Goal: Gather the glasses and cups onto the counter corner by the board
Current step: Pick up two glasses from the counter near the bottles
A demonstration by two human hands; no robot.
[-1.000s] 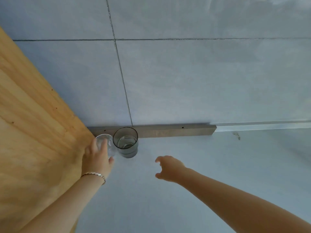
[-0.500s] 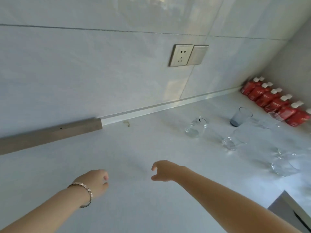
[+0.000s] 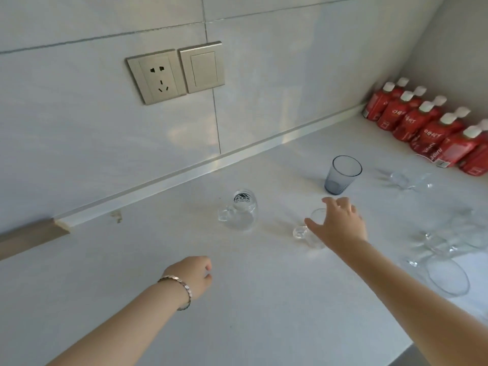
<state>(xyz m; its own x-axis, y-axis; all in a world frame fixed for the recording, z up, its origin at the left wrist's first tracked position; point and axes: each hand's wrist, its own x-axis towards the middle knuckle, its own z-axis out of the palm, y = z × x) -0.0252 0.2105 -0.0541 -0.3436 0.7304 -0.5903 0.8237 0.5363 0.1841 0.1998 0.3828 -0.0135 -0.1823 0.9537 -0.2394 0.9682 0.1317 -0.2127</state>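
My right hand [image 3: 339, 224] hovers with fingers spread over a small clear handled cup [image 3: 307, 233] on the white counter [image 3: 264, 299], right at its rim; no grip shows. A clear mug with a black logo [image 3: 241, 212] stands to its left. A grey-blue tumbler [image 3: 340, 175] stands behind my right hand. More clear glasses [image 3: 406, 179] sit further right, and a clear wine glass [image 3: 446, 276] lies on its side near the right edge. My left hand [image 3: 192, 276], with a bracelet at the wrist, is loosely curled and holds nothing. The board is out of view.
A row of red bottles with white caps [image 3: 427, 130] lines the right wall. A socket and switch [image 3: 174, 72] are on the tiled wall. A wooden strip [image 3: 31, 237] runs along the wall base at left. The counter's front edge [image 3: 412, 350] shows at lower right.
The view has swung right from the board corner, where my left hand let go of a clear glass. My right hand has reached forward to the small cup.
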